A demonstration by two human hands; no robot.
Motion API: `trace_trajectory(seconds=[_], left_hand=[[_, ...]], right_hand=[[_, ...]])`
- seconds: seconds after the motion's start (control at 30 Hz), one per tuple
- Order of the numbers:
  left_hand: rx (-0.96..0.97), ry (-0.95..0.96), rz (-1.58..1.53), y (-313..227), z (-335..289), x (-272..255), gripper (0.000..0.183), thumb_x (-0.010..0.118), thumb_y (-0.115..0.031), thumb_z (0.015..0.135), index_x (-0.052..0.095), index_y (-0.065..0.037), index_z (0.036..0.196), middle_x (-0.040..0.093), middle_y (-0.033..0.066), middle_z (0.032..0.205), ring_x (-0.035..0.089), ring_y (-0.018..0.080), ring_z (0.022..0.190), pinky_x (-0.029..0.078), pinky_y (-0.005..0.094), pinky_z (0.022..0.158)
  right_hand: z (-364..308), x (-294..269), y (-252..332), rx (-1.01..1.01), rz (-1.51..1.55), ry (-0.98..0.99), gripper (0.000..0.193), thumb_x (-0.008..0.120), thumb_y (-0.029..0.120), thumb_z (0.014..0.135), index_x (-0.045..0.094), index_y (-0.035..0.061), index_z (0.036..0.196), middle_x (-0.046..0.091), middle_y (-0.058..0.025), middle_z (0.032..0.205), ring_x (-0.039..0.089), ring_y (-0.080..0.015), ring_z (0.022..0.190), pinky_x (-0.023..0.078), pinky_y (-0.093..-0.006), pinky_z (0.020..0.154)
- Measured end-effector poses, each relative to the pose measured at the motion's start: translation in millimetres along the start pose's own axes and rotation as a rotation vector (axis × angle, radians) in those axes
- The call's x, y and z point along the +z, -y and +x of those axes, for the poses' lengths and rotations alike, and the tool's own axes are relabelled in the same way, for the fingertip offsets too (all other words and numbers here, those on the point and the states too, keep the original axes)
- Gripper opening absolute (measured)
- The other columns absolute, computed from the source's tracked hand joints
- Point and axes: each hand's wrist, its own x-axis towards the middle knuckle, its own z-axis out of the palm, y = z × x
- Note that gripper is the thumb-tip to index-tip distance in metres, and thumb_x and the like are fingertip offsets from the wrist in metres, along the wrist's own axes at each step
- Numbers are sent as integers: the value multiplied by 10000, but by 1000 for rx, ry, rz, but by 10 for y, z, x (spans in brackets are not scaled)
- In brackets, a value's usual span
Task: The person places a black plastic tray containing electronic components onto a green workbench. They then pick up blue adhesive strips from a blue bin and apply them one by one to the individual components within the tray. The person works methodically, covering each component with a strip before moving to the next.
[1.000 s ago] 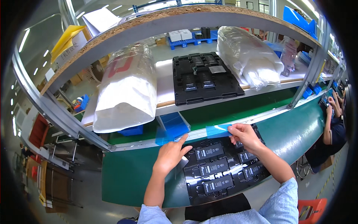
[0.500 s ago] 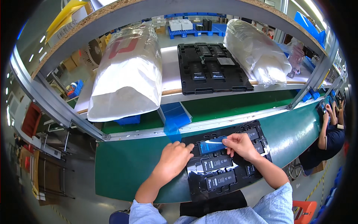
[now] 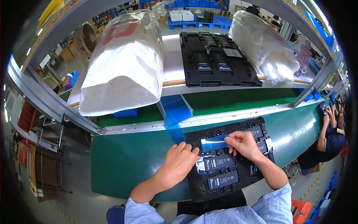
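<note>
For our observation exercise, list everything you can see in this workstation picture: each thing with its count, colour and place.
black component tray: one, black, on the green belt under both hands
blue film strip: one, blue, over the tray
green conveyor belt: one, green, across the front
blue film stack: one, blue, at the belt's far rail
second black tray: one, black, on the shelf
white bag: one, white, shelf left
clear plastic bag: one, clear, shelf right
fan: one, beige, far left
co-worker: one, dark top, right edge
left hand: on the tray's left edge
right hand: pinching the film strip
</note>
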Motion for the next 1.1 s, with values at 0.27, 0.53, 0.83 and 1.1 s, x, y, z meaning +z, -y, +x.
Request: trace_trajectory(seconds=[0.27, 0.53, 0.83, 1.1], left_hand=[[-1, 11, -2, -12, 18, -12, 262, 612, -238, 862, 644, -44, 1035, 575, 78, 790, 559, 235, 804, 462, 362, 707], [-1, 14, -8, -22, 23, -23, 259, 616, -232, 860, 636, -40, 1032, 570, 81, 780, 557, 235, 795, 461, 359, 704], [0, 9, -2, -18, 22, -16, 275, 616, -242, 860, 627, -38, 1044, 571, 83, 780, 558, 237, 791, 461, 360, 702], [-4, -39, 48, -55, 26, 33, 274, 591, -215, 876, 626, -65, 1104, 562, 73, 776, 551, 230, 790, 451, 357, 698]], right_hand=[[13, -5, 44, 28, -62, 8, 220, 623, 170, 910, 630, -45, 861, 606, -27, 643, 573, -58, 533, 435, -187, 429], [19, -1, 40, 18, -61, 9, 227, 623, 177, 911, 628, -45, 863, 607, -29, 662, 580, -60, 545, 438, -188, 428], [36, -6, 20, 20, -45, 18, 227, 632, 171, 905, 627, -55, 885, 616, -43, 692, 591, -70, 553, 445, -191, 424], [30, 2, 24, 7, -60, -5, 238, 633, 163, 895, 647, -75, 897, 628, -49, 638, 584, -69, 524, 449, -210, 416]])
